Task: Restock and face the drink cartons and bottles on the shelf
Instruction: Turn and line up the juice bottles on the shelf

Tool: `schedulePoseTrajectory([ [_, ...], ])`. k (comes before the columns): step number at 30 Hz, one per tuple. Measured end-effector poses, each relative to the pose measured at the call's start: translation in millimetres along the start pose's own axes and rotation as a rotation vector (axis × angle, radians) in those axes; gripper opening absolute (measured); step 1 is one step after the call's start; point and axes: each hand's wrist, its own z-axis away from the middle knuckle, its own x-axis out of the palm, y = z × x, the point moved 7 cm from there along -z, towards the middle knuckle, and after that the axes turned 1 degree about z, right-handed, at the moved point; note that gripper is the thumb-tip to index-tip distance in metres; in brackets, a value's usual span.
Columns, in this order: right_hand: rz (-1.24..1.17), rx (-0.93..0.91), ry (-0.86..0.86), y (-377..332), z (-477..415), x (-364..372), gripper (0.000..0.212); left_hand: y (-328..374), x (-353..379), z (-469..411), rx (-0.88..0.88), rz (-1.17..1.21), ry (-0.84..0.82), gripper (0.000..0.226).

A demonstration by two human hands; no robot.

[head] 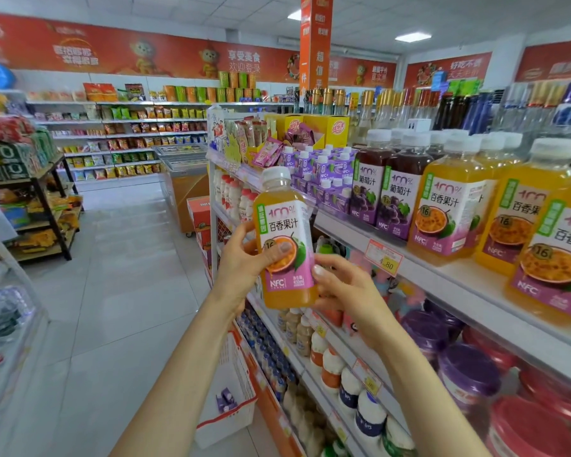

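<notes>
Clearly the restocking step is in hand: an orange juice bottle (285, 239) is up in the air, upright, label toward the camera, in front of the front edge of the top shelf (442, 268) and not yet on it. The left hand (244, 258) grips it from the left, thumb laid across the label and fingers curled round the back. The right hand (343, 285) holds the lower right side, thumb tip pressed to the label's edge; its other fingers go behind the bottle and I cannot tell how they lie.

On the shelf, matching orange bottles (449, 206) stand along the front edge toward the right end, dark grape bottles (393, 189) beside them, and small purple cartons (323, 166) further left. A white basket (231, 390) sits on the floor below (one purple carton shows in it).

Next, I judge, the bottle belongs with the orange row, well to the right of where it hangs now. That calls for carrying it past the grape bottles without knocking them, setting it down upright and turning the label square to the aisle.
</notes>
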Motion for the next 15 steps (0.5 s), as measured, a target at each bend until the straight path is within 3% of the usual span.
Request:
schedulePoseTrajectory([
  [4, 0.146, -0.097, 0.128, -45, -22, -15, 0.042, 2, 1, -2, 0.045, -0.107, -0.017, 0.082],
  [7, 0.353, -0.196, 0.127, -86, -45, -22, 0.064, 5, 7, -4, 0.081, -0.177, -0.052, 0.073],
  [12, 0.761, -0.183, -0.052, -136, -72, -17, 0.052, 18, 24, -2, 0.137, -0.217, -0.124, 0.068],
  [15, 0.822, -0.130, -0.123, -148, -75, -22, 0.045, 22, 32, -5, 0.159, -0.200, -0.165, 0.068],
])
